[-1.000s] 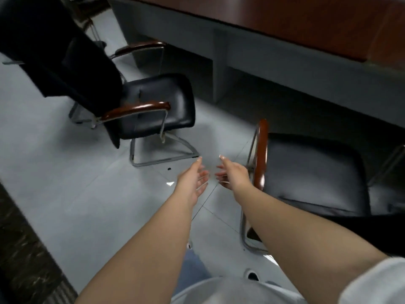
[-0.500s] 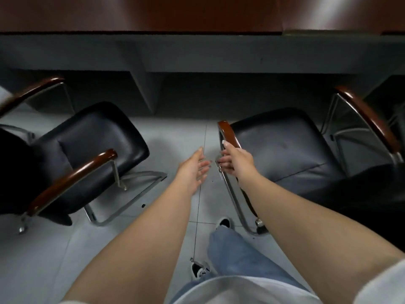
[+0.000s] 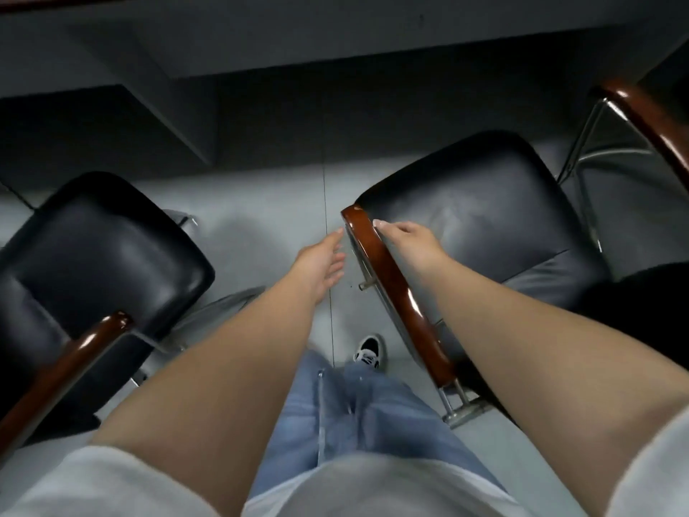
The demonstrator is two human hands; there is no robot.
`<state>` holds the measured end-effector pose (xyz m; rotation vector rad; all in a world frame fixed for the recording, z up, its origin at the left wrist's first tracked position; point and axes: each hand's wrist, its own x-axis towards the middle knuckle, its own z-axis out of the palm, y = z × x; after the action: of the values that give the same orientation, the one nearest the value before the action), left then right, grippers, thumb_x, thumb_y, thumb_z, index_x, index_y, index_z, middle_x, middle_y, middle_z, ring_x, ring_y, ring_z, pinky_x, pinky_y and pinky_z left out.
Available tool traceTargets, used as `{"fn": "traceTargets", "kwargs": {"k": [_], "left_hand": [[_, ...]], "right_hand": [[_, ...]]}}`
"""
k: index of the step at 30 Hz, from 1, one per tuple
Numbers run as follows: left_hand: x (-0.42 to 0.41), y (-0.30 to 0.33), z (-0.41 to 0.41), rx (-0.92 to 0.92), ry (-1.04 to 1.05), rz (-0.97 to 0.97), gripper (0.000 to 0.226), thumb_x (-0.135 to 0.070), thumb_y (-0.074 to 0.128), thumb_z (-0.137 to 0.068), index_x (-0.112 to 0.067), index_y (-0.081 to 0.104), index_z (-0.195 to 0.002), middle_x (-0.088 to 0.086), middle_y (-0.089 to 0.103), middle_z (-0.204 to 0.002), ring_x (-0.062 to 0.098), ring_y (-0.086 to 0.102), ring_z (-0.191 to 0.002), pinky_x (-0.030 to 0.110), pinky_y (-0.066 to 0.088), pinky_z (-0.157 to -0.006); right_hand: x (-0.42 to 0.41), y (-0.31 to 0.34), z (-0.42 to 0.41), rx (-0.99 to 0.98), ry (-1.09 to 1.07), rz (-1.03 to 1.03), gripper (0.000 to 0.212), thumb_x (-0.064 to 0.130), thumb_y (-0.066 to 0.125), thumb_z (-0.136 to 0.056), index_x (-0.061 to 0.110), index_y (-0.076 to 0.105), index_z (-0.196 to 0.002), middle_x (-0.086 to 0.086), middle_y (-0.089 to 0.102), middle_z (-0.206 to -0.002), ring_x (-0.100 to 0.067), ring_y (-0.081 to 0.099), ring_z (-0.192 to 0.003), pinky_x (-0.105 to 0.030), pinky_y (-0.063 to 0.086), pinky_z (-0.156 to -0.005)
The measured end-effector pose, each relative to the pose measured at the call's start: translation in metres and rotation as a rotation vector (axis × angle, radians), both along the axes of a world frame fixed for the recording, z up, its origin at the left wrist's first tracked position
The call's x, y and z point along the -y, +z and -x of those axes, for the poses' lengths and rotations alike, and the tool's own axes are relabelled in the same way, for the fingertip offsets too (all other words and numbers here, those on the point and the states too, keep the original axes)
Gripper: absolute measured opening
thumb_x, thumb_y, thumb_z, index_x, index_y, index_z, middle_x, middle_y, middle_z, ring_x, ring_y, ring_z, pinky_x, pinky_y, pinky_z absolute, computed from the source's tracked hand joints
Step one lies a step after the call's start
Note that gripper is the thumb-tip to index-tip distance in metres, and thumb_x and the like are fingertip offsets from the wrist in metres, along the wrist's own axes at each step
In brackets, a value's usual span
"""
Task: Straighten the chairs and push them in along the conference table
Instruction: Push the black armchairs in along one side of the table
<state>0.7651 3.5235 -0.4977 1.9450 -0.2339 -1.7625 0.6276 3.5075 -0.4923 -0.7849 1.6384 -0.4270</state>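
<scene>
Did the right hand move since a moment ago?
Yes. The right hand has shifted from the near side of the brown wooden armrest across it, toward the black leather seat.

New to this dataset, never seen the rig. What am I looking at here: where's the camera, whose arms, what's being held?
There is no robot. The single picture comes from a wide-angle camera on a person's head, looking forward and down, so both bare arms reach into view from the bottom. The person stands between two black chairs. The right hand lies over the wooden armrest of the right chair, fingers on the rail; how firmly it grips is hard to tell. The left hand hangs open beside that armrest, holding nothing. The left chair sits turned at an angle. The grey underside of the conference table runs across the top.
</scene>
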Motion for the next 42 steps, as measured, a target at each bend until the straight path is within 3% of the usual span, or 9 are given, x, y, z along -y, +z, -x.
{"fn": "traceTargets", "kwargs": {"k": [4, 9, 14, 21, 26, 31, 35, 38, 42], "left_hand": [[0.021, -0.020, 0.016, -0.073, -0.064, -0.084, 0.060, -0.046, 0.055, -0.089, -0.004, 0.047, -0.131, 0.013, 0.050, -0.137, 0.022, 0.050, -0.122, 0.030, 0.042, -0.102], [0.034, -0.036, 0.026, -0.203, 0.009, -0.174, 0.051, -0.045, 0.054, -0.090, -0.008, 0.053, -0.126, 0.006, 0.062, -0.119, 0.012, 0.063, -0.083, 0.020, 0.051, -0.057], [0.039, -0.042, 0.024, -0.181, -0.032, -0.207, 0.029, -0.038, 0.054, -0.092, -0.012, 0.059, -0.104, 0.010, 0.063, -0.122, 0.018, 0.063, -0.101, 0.023, 0.050, -0.078], [0.066, -0.047, 0.024, -0.128, -0.128, -0.285, 0.040, -0.036, 0.057, -0.090, -0.006, 0.057, -0.117, 0.014, 0.063, -0.121, 0.023, 0.062, -0.108, 0.032, 0.046, -0.093], [0.131, -0.041, 0.035, -0.125, -0.180, -0.272, 0.041, -0.036, 0.058, -0.090, -0.005, 0.057, -0.118, 0.013, 0.066, -0.113, 0.020, 0.064, -0.094, 0.030, 0.050, -0.086], [0.226, -0.033, 0.056, -0.110, -0.274, -0.205, 0.045, -0.035, 0.058, -0.090, -0.004, 0.055, -0.122, 0.014, 0.063, -0.119, 0.028, 0.062, -0.108, 0.034, 0.050, -0.090], [0.286, -0.035, 0.071, -0.089, -0.390, -0.139, 0.049, -0.037, 0.060, -0.089, -0.004, 0.052, -0.124, 0.017, 0.059, -0.125, 0.031, 0.059, -0.112, 0.039, 0.049, -0.094], [0.314, -0.039, 0.072, -0.069, -0.427, -0.126, 0.045, -0.036, 0.059, -0.090, -0.004, 0.051, -0.121, 0.016, 0.060, -0.122, 0.031, 0.062, -0.106, 0.038, 0.050, -0.090], [0.325, -0.051, 0.055, -0.054, -0.438, -0.171, 0.035, -0.039, 0.060, -0.088, -0.010, 0.052, -0.107, 0.009, 0.063, -0.104, 0.022, 0.061, -0.089, 0.030, 0.050, -0.075]], "right_hand": [[0.013, -0.032, 0.003, -0.021, 0.111, -0.131, 0.063, 0.052, 0.060, -0.083, 0.009, 0.055, -0.128, -0.007, 0.060, -0.125, -0.022, 0.058, -0.111, -0.028, 0.043, -0.094], [0.014, -0.048, 0.003, 0.045, 0.127, -0.384, 0.068, 0.058, 0.060, -0.080, 0.007, 0.057, -0.125, -0.009, 0.061, -0.122, -0.028, 0.058, -0.111, -0.035, 0.044, -0.096], [0.012, -0.049, 0.003, 0.044, -0.052, -0.413, 0.052, 0.053, 0.064, -0.080, 0.009, 0.066, -0.109, -0.012, 0.066, -0.111, -0.026, 0.062, -0.099, -0.034, 0.046, -0.094], [0.035, -0.032, -0.003, 0.052, -0.223, -0.510, 0.052, 0.045, 0.065, -0.083, 0.011, 0.061, -0.122, -0.010, 0.062, -0.121, -0.020, 0.054, -0.092, -0.027, 0.037, -0.079], [0.088, -0.026, -0.002, 0.028, -0.334, -0.490, 0.057, 0.048, 0.068, -0.080, 0.010, 0.061, -0.121, -0.012, 0.061, -0.123, -0.025, 0.058, -0.105, -0.030, 0.042, -0.088], [0.167, -0.021, 0.009, -0.021, -0.439, -0.385, 0.054, 0.048, 0.066, -0.081, 0.005, 0.064, -0.113, -0.011, 0.064, -0.111, -0.025, 0.058, -0.092, -0.030, 0.044, -0.086], [0.219, -0.025, 0.020, -0.046, -0.522, -0.329, 0.061, 0.052, 0.066, -0.079, 0.004, 0.062, -0.116, -0.015, 0.063, -0.115, -0.029, 0.060, -0.103, -0.035, 0.045, -0.095], [0.244, -0.035, 0.018, -0.058, -0.534, -0.313, 0.062, 0.056, 0.065, -0.078, 0.002, 0.065, -0.107, -0.013, 0.066, -0.105, -0.027, 0.061, -0.090, -0.031, 0.046, -0.085], [0.251, -0.054, -0.001, -0.038, -0.541, -0.332, 0.057, 0.057, 0.065, -0.077, 0.007, 0.068, -0.106, -0.013, 0.068, -0.107, -0.028, 0.063, -0.096, -0.036, 0.046, -0.097]]}}
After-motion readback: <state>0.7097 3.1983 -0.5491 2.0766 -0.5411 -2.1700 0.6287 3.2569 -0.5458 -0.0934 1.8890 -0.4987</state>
